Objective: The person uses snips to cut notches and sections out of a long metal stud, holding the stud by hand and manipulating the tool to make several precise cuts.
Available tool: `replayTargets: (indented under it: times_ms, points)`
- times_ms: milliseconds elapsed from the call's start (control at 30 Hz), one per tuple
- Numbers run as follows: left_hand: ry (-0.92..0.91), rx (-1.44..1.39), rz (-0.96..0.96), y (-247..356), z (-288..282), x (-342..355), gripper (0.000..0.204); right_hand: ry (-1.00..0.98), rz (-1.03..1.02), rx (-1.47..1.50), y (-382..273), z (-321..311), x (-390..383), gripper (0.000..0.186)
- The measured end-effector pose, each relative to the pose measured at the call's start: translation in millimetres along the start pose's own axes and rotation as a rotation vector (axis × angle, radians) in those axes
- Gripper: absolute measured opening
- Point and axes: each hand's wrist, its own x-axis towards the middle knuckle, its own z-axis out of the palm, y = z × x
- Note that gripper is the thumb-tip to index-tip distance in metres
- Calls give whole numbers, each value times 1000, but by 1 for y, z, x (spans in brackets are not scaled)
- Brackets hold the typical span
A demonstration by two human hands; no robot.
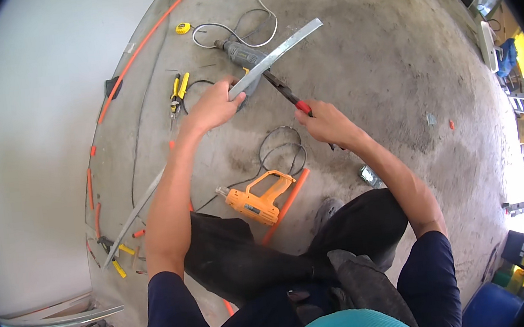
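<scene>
My left hand (214, 104) is closed round the near end of a bent metal strip (285, 46), which slants up and away to the right. In my right hand (329, 123) is a long black hand tool with a red grip (281, 87). The tool's far end meets the underside of the strip; its jaws are too small to make out. Beneath the strip lies a grey power drill (241, 54). Yellow-handled snips (176, 94) rest left of my left hand. An orange gun-shaped power tool (258, 199) lies on the floor in front of my knees.
A yellow tape measure (182, 28) lies at the far left. Orange tubing (136, 55) runs along the white wall (37, 155). More yellow-handled cutters (118, 261) and a long metal strip (133, 215) lie left. A blue drum (493, 308) stands at the lower right.
</scene>
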Motion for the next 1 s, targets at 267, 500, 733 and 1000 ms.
replayTargets:
  times_ms: [267,500,733,1000]
  points:
    - [176,40,93,-9,26,-4,41,86,-70,-7,-5,14,9,41]
    - [427,295,222,-7,48,-18,47,153,-133,-55,-1,33,20,38]
    - [432,299,248,-9,46,-23,52,169,-56,-112,-10,32,15,39]
    - [342,99,319,-11,13,-25,39,195,-55,-183,-18,30,10,38]
